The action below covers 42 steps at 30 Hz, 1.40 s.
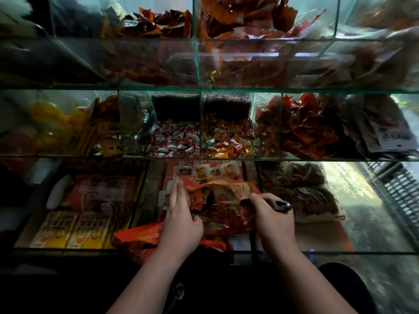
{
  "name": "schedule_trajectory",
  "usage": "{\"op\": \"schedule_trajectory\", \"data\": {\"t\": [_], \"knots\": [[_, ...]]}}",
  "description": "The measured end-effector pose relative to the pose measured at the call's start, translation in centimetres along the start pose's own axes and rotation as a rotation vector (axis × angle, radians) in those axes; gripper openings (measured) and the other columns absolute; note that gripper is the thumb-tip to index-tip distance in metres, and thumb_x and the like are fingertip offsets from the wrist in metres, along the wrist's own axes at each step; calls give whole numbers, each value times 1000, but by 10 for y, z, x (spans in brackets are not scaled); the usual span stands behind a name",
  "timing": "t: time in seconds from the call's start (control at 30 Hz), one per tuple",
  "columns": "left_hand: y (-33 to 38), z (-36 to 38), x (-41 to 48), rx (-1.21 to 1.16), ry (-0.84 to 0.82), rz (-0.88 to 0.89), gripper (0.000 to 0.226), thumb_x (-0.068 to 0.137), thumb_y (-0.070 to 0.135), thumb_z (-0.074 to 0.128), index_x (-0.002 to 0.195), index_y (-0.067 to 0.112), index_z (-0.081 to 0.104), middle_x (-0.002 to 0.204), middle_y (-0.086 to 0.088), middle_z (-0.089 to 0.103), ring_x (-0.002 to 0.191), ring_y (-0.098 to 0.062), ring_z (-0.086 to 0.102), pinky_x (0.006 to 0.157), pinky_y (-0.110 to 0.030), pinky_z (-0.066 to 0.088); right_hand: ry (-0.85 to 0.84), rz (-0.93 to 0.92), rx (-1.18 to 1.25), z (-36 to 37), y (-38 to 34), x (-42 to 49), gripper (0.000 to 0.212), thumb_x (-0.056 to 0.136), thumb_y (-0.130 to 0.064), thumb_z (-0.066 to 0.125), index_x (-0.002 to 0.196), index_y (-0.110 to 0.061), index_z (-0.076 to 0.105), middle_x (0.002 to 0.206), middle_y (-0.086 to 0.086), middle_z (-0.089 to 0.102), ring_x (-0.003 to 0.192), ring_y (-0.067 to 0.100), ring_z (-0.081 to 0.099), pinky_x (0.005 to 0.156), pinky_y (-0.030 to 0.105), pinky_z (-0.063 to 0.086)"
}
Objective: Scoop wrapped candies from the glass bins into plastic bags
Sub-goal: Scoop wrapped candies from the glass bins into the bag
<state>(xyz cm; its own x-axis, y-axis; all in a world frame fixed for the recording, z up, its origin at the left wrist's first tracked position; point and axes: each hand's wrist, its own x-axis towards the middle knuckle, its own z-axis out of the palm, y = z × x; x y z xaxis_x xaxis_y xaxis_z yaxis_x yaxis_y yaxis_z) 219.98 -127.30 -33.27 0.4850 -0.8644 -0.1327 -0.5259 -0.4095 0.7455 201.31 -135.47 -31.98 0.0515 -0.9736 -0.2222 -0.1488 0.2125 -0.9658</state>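
Note:
An orange plastic bag (145,236) lies open over the front of the lowest glass shelf, with wrapped candies inside. My left hand (181,220) holds the bag's left side, fingers stretched up along its rim. My right hand (267,218) grips the dark handle of a scoop (280,205); the scoop's bowl (205,200) sits inside the bag's mouth. On the middle shelf, one glass bin (176,141) holds red-and-white wrapped candies and the bin beside it (226,141) holds mixed colourful ones.
Glass shelves in three tiers hold snack packets: red packets (301,130) at middle right, yellow packs (74,234) at lower left, brown bags (303,189) at lower right. A black crate (399,193) stands at the far right.

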Motion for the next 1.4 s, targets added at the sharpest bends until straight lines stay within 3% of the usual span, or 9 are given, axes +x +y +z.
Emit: {"op": "schedule_trajectory", "data": {"t": [0.13, 0.23, 0.33, 0.63, 0.73, 0.83, 1.0, 1.2, 1.4], "knots": [[7, -4, -7, 83, 129, 19, 92, 92, 25, 67, 160, 31, 4, 160, 30, -10, 153, -16, 3, 122, -41, 14, 104, -186, -70, -16, -11, -21, 32, 82, -54, 63, 76, -26, 77, 57, -1, 70, 52, 16, 69, 47, 28, 52], [17, -2, -17, 65, 301, 250, 67, 90, 17, 68, 148, 26, 37, 157, 16, 22, 148, -14, 18, 121, -40, 19, 108, -250, -82, -29, -21, -31, 40, 89, -55, 63, 76, -19, 73, 55, 11, 65, 50, 32, 64, 46, 48, 54], [28, 8, -18, 63, 188, 394, 39, 91, 14, 65, 130, 20, 60, 133, 10, 51, 130, -10, 46, 111, -36, 43, 113, -269, -73, -41, -29, -37, 39, 90, -53, 63, 77, -17, 72, 58, 15, 65, 53, 36, 66, 48, 55, 55], [35, 30, 11, 295, -104, 122, 58, 101, 60, 29, 155, 40, 23, 163, 13, 22, 150, -12, 18, 122, -57, 9, 30, -310, 23, -67, -57, -65, 13, 92, -29, 73, 81, -25, 78, 57, 8, 72, 46, 24, 70, 45, 27, 54], [34, 29, 12, 214, -58, 186, 56, 104, 55, 29, 156, 35, 26, 163, 12, 24, 151, -10, 16, 122, -54, 17, -67, -314, 94, -71, -69, -73, 8, 80, -30, 81, 84, -24, 80, 64, 9, 75, 52, 26, 74, 48, 28, 57], [38, 28, 5, 89, 66, 279, 51, 106, 45, 34, 155, 32, 33, 162, 15, 24, 152, -5, 9, 124, -41, 14, -95, -271, 179, -70, -78, -81, 39, 65, -55, 87, 89, -25, 79, 66, 13, 75, 53, 31, 73, 53, 38, 57], [63, 14, 5, 15, 214, 432, 44, 109, 32, 32, 150, 25, 44, 156, 18, 31, 152, -4, 12, 118, -20, 6, 42, -439, 148, -77, -106, -97, 16, 77, -36, 77, 83, -22, 76, 55, 10, 71, 41, 26, 68, 42, 22, 52], [123, -9, 77, 80, 82, 517, 45, 107, 29, 37, 150, 15, 45, 163, 2, 29, 153, -17, 13, 124, -35, 9, 109, -475, 263, -65, -127, -56, 16, 83, -43, 72, 84, -27, 73, 72, 11, 76, 55, 27, 75, 47, 34, 58], [136, -21, 124, 207, -76, 254, 54, 105, 30, 50, 156, 26, 33, 167, 8, 16, 153, -18, 17, 120, -31, 18, -68, -819, -533, -36, -99, 0, 26, 95, -19, 71, 120, -12, 75, 109, 4, 68, 99, 16, 67, 85, 36, 58]]}}
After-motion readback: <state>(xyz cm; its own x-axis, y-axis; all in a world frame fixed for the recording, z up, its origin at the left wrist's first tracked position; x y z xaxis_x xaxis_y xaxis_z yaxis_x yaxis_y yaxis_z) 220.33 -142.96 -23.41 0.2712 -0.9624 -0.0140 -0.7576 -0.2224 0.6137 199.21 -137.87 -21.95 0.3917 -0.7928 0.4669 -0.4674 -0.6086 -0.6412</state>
